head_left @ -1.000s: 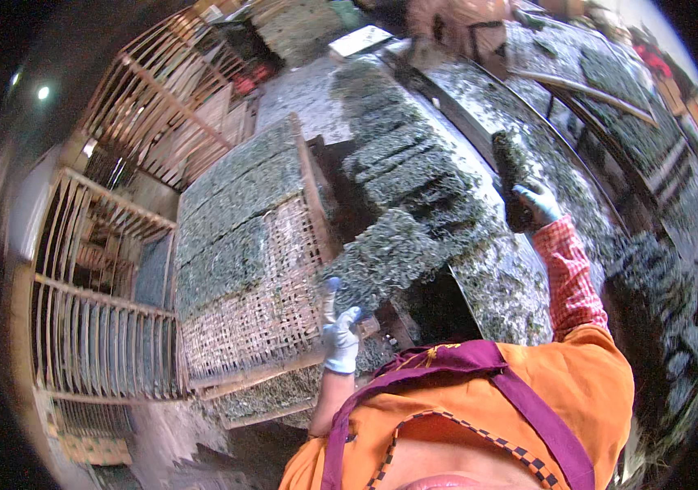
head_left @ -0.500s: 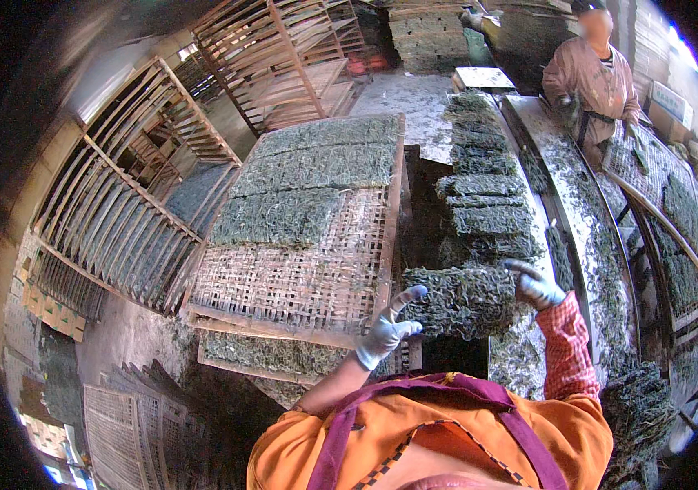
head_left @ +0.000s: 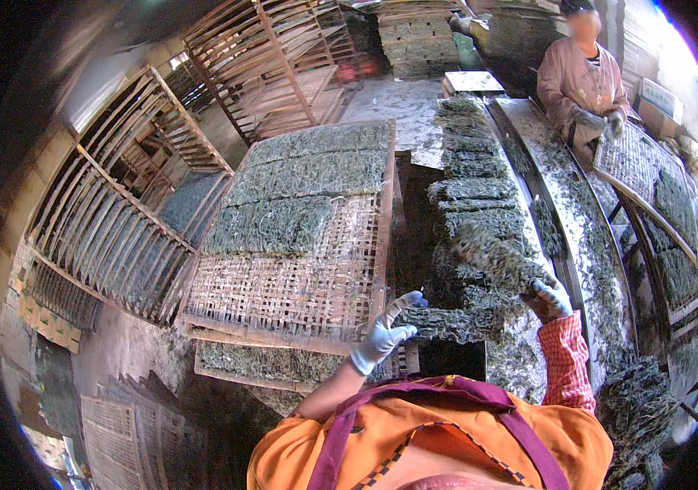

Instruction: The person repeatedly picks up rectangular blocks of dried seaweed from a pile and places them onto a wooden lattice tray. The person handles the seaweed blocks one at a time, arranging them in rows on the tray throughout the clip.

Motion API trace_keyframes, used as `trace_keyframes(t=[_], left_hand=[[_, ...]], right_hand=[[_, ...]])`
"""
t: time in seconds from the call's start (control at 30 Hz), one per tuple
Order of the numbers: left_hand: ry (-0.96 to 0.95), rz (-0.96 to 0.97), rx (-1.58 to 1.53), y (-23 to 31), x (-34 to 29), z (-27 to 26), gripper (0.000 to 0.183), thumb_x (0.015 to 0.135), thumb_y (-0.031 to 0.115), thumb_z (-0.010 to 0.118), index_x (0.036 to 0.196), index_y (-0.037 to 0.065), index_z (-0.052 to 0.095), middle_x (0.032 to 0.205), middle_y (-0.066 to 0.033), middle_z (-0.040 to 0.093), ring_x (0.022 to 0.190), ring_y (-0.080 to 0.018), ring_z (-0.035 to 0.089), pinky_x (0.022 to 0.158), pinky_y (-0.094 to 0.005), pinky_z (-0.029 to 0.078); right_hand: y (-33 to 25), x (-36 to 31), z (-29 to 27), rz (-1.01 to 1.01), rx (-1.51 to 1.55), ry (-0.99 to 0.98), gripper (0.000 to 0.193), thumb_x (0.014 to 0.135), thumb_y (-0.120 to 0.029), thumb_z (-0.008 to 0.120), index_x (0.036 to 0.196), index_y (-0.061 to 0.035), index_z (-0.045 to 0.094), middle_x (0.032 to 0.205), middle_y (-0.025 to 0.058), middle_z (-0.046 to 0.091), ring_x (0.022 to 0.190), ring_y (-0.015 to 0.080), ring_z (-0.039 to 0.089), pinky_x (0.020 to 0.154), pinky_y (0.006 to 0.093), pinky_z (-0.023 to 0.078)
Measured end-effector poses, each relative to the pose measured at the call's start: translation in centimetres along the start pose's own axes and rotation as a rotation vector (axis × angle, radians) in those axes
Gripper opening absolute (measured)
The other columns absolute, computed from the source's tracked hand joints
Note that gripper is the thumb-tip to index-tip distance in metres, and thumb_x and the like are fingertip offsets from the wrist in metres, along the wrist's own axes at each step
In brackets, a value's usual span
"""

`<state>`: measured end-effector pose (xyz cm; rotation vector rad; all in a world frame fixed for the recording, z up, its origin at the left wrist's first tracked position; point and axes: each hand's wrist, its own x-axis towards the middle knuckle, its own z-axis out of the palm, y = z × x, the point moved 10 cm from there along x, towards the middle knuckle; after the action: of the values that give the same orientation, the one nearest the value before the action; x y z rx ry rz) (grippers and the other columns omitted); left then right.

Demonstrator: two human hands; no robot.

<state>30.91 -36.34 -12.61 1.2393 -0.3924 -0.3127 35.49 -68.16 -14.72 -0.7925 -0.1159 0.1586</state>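
Observation:
My right hand (head_left: 548, 299), in a pale glove, is closed on the near right end of a slab of matted grey-green strands (head_left: 489, 255). This slab is tilted and blurred, its far end pointing up and left over a row of similar slabs (head_left: 473, 160). To the left, my gloved left hand (head_left: 387, 330) has its thumb and fingers spread apart at the left end of another slab (head_left: 457, 324); whether it touches that slab is hard to tell. Beside it lies a woven lattice tray (head_left: 284, 286), its far half covered with slabs laid side by side.
Another tray edge (head_left: 267, 366) shows below the woven one. Slatted wooden racks (head_left: 112, 204) stand at the left. A long rail (head_left: 541, 188) runs right of the slab row. Across it, a co-worker (head_left: 582, 82) in gloves stands by a slanted tray (head_left: 647, 175). Loose strands (head_left: 635, 408) are heaped at lower right.
My right hand has closed on a slab and swung its far end up. My left hand has moved slightly left and down. The co-worker's hands have come together.

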Motion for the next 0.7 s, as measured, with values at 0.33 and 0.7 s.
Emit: trace_keyframes(t=[0.33,0.7], left_hand=[[0.033,-0.105,-0.123,-0.8,-0.3,-0.3,0.066,0.079,-0.012,0.053,0.140,0.009,0.040,0.133,-0.0097,0.051,0.119,-0.0208,0.053,0.103,-0.0354,0.042],[0.019,-0.080,-0.124,-1.2,-0.5,-0.6,0.064,0.080,-0.009,0.053,0.140,0.010,0.039,0.132,-0.0091,0.052,0.118,-0.0201,0.053,0.103,-0.0355,0.041]], right_hand=[[0.1,-0.8,-3.6,-0.118,0.083,0.139,0.037,0.085,-0.008,0.067,0.120,-0.0075,0.056,0.111,0.0064,0.064,0.094,0.0191,0.063,0.084,0.0364,0.052],[1.3,-0.7,-5.3,-0.125,0.113,0.182,0.048,0.080,-0.015,0.073,0.123,-0.0093,0.054,0.106,0.0035,0.063,0.091,0.0166,0.060,0.078,0.0336,0.053]])
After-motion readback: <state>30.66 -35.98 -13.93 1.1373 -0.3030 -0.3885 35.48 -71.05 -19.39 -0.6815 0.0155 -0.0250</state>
